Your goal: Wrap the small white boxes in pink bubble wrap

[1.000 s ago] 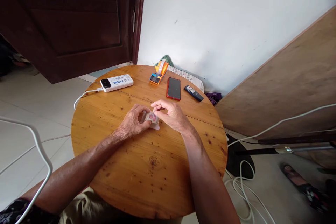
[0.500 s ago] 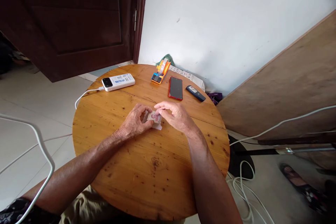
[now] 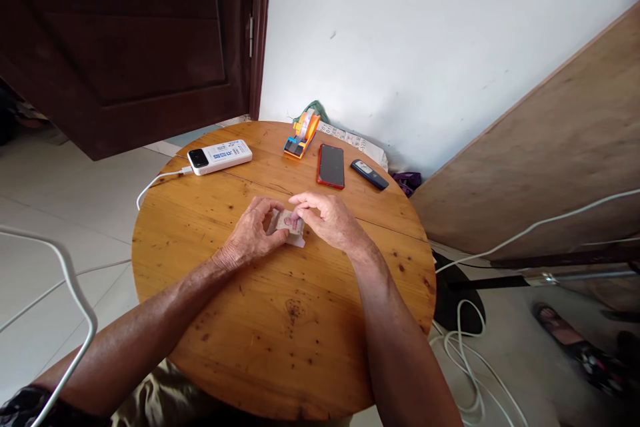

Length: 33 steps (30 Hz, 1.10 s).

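A small pale box-like pack (image 3: 289, 223) with a pinkish printed picture lies on the round wooden table (image 3: 280, 360). White paper sticks out at its near edge. My left hand (image 3: 254, 230) holds the pack from the left, with the thumb along its near side and the fingers at the far side. Over its right part bends my right hand (image 3: 333, 221), fingers drawn together and their tips at the printed top. Whether anything thin is pinched in those fingertips cannot be made out.
Farther back on the table are a white power bank (image 3: 227, 156) with a cable, an orange tape dispenser (image 3: 302, 135), a red-edged phone (image 3: 331, 165) and a dark blue handheld device (image 3: 370, 174). White cables (image 3: 470, 353) lie at the right; a person's foot (image 3: 555, 323) is beyond.
The whole view has shifted slightly, so the table and its things appear a little farther left. Both hands stay at the pack, with hardly any change in their fingers.
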Each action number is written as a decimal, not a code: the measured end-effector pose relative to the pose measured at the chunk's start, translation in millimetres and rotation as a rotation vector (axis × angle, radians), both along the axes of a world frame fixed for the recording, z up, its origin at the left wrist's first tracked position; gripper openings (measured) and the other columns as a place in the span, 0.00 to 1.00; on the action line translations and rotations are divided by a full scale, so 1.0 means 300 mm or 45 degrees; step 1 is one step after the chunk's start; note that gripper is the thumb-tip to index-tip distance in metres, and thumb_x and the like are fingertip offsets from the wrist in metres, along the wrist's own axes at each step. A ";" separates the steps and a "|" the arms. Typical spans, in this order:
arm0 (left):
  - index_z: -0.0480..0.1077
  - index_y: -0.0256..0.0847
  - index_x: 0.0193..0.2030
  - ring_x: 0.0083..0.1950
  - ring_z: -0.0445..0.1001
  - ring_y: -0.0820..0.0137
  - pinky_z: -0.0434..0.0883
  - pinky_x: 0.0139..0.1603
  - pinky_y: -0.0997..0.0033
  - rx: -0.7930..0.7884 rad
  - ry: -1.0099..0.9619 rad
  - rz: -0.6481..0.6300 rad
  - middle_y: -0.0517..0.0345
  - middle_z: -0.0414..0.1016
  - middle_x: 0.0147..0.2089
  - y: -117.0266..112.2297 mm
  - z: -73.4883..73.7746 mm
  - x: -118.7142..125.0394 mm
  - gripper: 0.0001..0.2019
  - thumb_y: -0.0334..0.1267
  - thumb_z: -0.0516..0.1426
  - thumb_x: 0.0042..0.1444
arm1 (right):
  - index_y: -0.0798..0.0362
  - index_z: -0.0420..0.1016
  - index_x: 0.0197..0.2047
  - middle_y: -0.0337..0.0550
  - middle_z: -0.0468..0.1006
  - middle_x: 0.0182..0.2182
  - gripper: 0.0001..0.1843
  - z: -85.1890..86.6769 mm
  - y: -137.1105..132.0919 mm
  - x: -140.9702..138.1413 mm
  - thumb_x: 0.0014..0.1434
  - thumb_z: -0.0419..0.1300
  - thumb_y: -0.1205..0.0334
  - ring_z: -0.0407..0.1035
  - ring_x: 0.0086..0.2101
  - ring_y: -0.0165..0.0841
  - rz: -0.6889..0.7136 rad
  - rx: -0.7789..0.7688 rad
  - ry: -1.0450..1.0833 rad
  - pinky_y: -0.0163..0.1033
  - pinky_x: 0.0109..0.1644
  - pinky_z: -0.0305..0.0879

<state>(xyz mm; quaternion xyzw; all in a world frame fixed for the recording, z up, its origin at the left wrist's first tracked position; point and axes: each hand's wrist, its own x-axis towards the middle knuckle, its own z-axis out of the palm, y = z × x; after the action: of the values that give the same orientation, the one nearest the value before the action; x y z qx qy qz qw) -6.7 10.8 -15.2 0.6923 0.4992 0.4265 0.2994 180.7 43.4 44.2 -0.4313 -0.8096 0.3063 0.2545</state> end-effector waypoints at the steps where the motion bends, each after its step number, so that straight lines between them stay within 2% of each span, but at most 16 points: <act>1: 0.71 0.42 0.50 0.52 0.73 0.62 0.75 0.51 0.58 0.016 0.014 -0.003 0.51 0.71 0.52 0.000 0.000 -0.001 0.19 0.36 0.61 0.48 | 0.53 0.78 0.48 0.40 0.85 0.32 0.18 0.003 -0.002 -0.001 0.60 0.51 0.72 0.77 0.33 0.31 0.001 0.001 -0.011 0.36 0.40 0.70; 5: 0.72 0.43 0.52 0.64 0.67 0.55 0.72 0.59 0.53 0.060 0.090 -0.033 0.48 0.63 0.62 0.000 -0.005 -0.007 0.21 0.37 0.61 0.50 | 0.53 0.77 0.48 0.40 0.85 0.33 0.18 0.012 -0.004 -0.001 0.60 0.51 0.72 0.77 0.33 0.31 0.014 0.000 -0.033 0.36 0.40 0.70; 12: 0.73 0.44 0.52 0.62 0.69 0.55 0.73 0.58 0.53 0.033 0.104 -0.025 0.48 0.62 0.63 0.002 -0.014 -0.009 0.19 0.39 0.62 0.51 | 0.53 0.73 0.54 0.42 0.84 0.40 0.21 0.004 0.011 0.013 0.57 0.56 0.71 0.77 0.41 0.33 -0.076 0.045 0.018 0.39 0.46 0.69; 14: 0.74 0.44 0.51 0.63 0.68 0.55 0.73 0.59 0.53 0.022 0.110 -0.022 0.49 0.62 0.63 0.001 -0.012 -0.008 0.19 0.39 0.62 0.51 | 0.53 0.72 0.55 0.42 0.84 0.39 0.23 0.000 0.011 0.011 0.57 0.55 0.71 0.76 0.39 0.33 -0.053 0.017 -0.005 0.40 0.47 0.69; 21: 0.74 0.44 0.52 0.64 0.67 0.54 0.72 0.59 0.52 0.008 0.115 -0.024 0.48 0.63 0.63 0.001 -0.005 -0.007 0.20 0.38 0.61 0.50 | 0.54 0.71 0.55 0.42 0.83 0.37 0.22 0.001 0.007 -0.007 0.57 0.53 0.72 0.75 0.35 0.31 -0.079 -0.052 0.007 0.37 0.39 0.68; 27: 0.74 0.45 0.51 0.66 0.66 0.54 0.71 0.61 0.52 0.025 0.084 -0.020 0.48 0.63 0.63 0.003 -0.011 -0.004 0.19 0.37 0.62 0.49 | 0.53 0.72 0.54 0.39 0.82 0.35 0.23 -0.011 0.008 -0.007 0.54 0.57 0.75 0.74 0.36 0.30 -0.055 -0.034 -0.014 0.37 0.43 0.68; 33: 0.74 0.46 0.52 0.65 0.66 0.54 0.69 0.63 0.50 -0.002 0.097 -0.033 0.49 0.64 0.63 0.000 -0.003 -0.005 0.20 0.38 0.62 0.51 | 0.52 0.74 0.51 0.37 0.80 0.33 0.22 -0.020 0.007 -0.024 0.54 0.59 0.76 0.73 0.34 0.30 -0.066 -0.082 0.012 0.36 0.42 0.68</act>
<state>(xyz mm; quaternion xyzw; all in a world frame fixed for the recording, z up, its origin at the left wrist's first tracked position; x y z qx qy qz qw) -8.2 11.0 -16.0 0.7142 0.5017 0.3954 0.2860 173.4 45.5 38.2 -0.4587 -0.7866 0.3276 0.2522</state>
